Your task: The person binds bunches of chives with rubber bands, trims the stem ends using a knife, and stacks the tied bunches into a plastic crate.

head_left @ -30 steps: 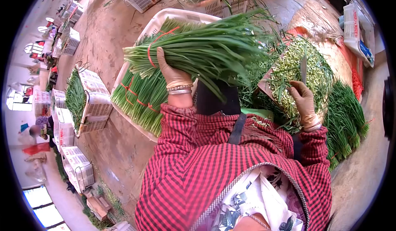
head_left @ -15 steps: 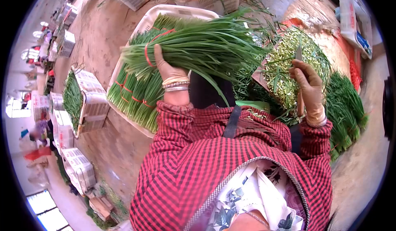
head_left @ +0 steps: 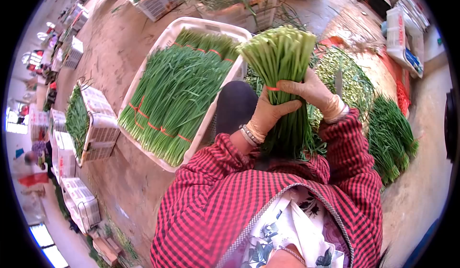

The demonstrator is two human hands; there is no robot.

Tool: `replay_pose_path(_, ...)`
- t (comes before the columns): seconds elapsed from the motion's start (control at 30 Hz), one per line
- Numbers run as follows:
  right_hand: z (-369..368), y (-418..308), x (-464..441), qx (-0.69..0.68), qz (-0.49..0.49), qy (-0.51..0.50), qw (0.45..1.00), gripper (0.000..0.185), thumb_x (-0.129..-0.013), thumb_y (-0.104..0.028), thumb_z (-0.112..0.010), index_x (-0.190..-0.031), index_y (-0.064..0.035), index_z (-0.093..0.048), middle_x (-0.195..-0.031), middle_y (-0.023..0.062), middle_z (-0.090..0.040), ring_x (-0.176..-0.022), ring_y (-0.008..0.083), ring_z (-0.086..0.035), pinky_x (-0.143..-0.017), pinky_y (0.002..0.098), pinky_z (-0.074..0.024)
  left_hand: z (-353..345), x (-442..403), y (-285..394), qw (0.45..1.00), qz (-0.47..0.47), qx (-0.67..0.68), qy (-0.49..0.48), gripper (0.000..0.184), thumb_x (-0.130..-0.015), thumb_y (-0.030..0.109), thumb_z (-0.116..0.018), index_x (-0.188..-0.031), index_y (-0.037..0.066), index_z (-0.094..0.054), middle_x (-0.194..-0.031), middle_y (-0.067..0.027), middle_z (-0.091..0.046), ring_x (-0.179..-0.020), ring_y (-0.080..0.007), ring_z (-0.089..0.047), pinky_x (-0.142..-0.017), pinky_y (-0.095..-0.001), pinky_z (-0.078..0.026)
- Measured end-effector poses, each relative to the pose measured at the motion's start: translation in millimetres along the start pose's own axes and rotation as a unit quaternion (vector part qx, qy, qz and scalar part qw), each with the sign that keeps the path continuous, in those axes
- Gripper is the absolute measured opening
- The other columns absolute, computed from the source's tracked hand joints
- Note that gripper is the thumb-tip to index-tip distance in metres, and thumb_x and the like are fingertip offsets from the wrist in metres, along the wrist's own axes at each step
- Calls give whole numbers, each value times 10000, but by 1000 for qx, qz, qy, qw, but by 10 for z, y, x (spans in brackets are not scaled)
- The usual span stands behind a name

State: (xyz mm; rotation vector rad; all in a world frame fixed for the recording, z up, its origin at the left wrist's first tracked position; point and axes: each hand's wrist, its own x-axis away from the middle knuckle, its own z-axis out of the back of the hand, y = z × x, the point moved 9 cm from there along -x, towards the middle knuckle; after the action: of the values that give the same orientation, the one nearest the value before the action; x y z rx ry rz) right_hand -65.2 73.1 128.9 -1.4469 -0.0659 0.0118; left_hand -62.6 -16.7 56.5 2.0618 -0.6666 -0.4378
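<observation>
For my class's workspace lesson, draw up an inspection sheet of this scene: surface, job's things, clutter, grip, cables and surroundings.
Surface: brown, patchy floor.
Job's things: one green bunch with a red band, pale stem ends pointing away from the body; a white crate of banded bundles.
Clutter: pale clippings; a blade near the right hand, handle not visible.
Grip: left hand and right hand both closed around the green bunch, near the band.
Cables: nothing seen.
Surroundings: more white crates holding greens; a blurred person at far left.
</observation>
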Motion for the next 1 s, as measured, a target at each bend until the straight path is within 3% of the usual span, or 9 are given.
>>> replay_pose_path(0.17,167,277,34,-104,-11,94,990,570,-812,-153,-773,-1288,8,-505,-1135,82,-650,-1030,152,-607,-913,306,-494,153,-78,-149,992,112,-48,-29,756,-799,247,-809,-1375,5,-384,-1269,-114,-542,-1153,-187,-536,-996,-319,-439)
replay_pose_path(0.3,314,299,10,-84,9,134,987,562,-793,-123,-787,-1262,5,-507,-1144,82,-648,-1033,146,-612,-902,305,-502,330,-254,134,991,-46,-114,45,786,-806,327,-803,-1377,-24,-392,-1336,-138,-489,-1237,-207,-461,-1067,-348,-355)
replay_pose_path(0.43,89,-23,67,114,68,152,980,779,-770,-277,-798,-1365,18,-390,-1144,144,-647,-1021,245,-645,-885,344,-507,124,-347,170,999,24,-16,-16,752,-846,304,-758,-1420,6,-373,-1334,-128,-530,-1204,-229,-532,-1031,-348,-409)
replay_pose_path(0.5,-45,-157,177,322,-69,109,938,858,-782,-223,-792,-1444,30,-308,-1243,152,-596,-1107,266,-609,-976,366,-463,141,-344,79,984,60,164,-19,684,-898,388,-672,-1413,32,-396,-1296,-114,-563,-1150,-231,-575,-1008,-364,-448)
replay_pose_path(0.57,-42,-154,221,339,-84,82,933,905,-778,-216,-792,-1477,22,-269,-1277,179,-576,-1196,279,-557,-1023,374,-425,232,-333,93,983,43,179,-28,722,-899,489,-597,-1424,39,-388,-1325,-129,-545,-1176,-258,-560,-1020,-403,-442)
replay_pose_path(0.63,-25,-295,281,332,83,64,938,918,-784,-214,-787,-1494,13,-251,-1363,191,-512,-1283,262,-481,-1065,370,-386,314,-307,160,977,12,208,-50,843,-901,692,-447,-1446,52,-374,-1383,-159,-509,-1229,-311,-529,-1046,-480,-430)
replay_pose_path(0.7,168,-232,358,305,111,129,937,954,-761,-305,-812,-1470,51,-282,-1431,257,-432,-1304,307,-469,-1032,357,-425,415,-346,141,979,0,205,-7,914,-870,757,-402,-1445,47,-372,-1382,-184,-502,-1218,-343,-533,-1034,-493,-441)
replay_pose_path(0.8,4,406,403,82,-113,-4,990,1080,-754,-318,-825,-1523,15,-142,-1505,238,-342,-1337,249,-404,-1055,344,-384,353,-346,96,938,64,334,-69,1008,-825,824,-350,-1448,30,-368,-1372,-242,-492,-1190,-365,-548,-1028,-483,-452)
replay_pose_path(1.0,-364,859,653,-191,-120,28,974,592,-848,-136,-714,-1368,6,-471,-1221,79,-612,-1042,161,-594,-961,312,-461,345,-213,116,965,66,255,-19,947,-875,791,-272,-1428,34,-403,-1346,-184,-533,-1177,-309,-565,-1005,-442,-472)
